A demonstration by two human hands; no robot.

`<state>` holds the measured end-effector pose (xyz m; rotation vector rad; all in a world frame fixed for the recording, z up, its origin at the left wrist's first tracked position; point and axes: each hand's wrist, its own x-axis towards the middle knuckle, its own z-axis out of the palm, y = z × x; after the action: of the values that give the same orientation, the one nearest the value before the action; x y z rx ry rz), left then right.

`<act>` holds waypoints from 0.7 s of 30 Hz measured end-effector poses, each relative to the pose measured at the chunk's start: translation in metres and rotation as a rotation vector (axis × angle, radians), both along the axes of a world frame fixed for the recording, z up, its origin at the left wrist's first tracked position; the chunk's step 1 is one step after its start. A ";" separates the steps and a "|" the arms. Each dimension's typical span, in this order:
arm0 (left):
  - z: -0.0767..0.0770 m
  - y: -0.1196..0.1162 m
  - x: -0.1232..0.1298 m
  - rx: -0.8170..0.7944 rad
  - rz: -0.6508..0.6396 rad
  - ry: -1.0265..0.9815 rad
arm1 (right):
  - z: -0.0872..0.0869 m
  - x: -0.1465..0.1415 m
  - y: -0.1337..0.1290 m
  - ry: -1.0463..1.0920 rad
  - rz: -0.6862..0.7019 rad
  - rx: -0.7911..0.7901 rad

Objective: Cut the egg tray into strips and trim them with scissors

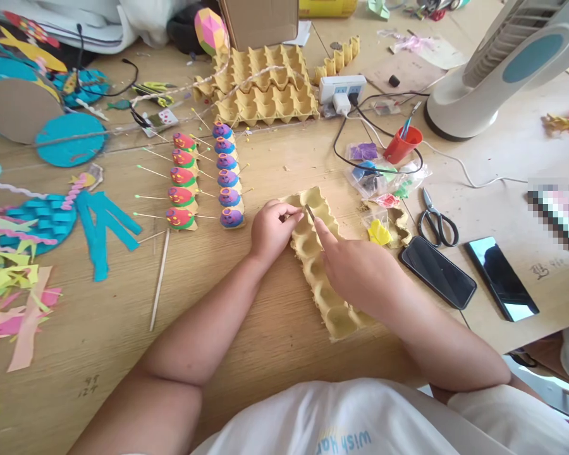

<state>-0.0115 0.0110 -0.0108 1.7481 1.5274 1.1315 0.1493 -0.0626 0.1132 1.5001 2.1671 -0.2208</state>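
Note:
A yellowish egg-carton piece (337,319) with rows of cups lies on the wooden table in front of me. My left hand (275,230) pinches its upper left edge between thumb and fingers. My right hand (355,265) reaches over the carton from the right, its fingers wrapped round a small dark-tipped blade (310,213) that touches the carton close to my left fingertips. The index finger lies stretched along the blade, and the handle is hidden in the palm. Left of the carton stand a row of purple-blue painted cups (230,179) and a row of red-green ones (181,176).
Scissors (434,221) and two phones (439,272) lie right of the carton. Behind are a red cup (402,145), clay bags (389,180), a power strip (342,88), cables, egg trays (265,104) and a white fan (483,82). Paper crafts (71,139) and a stick (160,281) are left.

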 end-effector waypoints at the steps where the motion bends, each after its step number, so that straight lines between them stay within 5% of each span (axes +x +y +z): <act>1: 0.000 0.000 0.000 0.001 0.000 -0.006 | -0.001 0.000 0.000 -0.002 0.002 0.005; 21: 0.000 0.000 0.002 -0.019 -0.002 -0.053 | 0.002 -0.001 0.002 -0.019 -0.012 0.000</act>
<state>-0.0093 0.0115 -0.0106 1.6939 1.4994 1.1495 0.1484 -0.0605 0.1148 1.5097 2.1439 -0.2102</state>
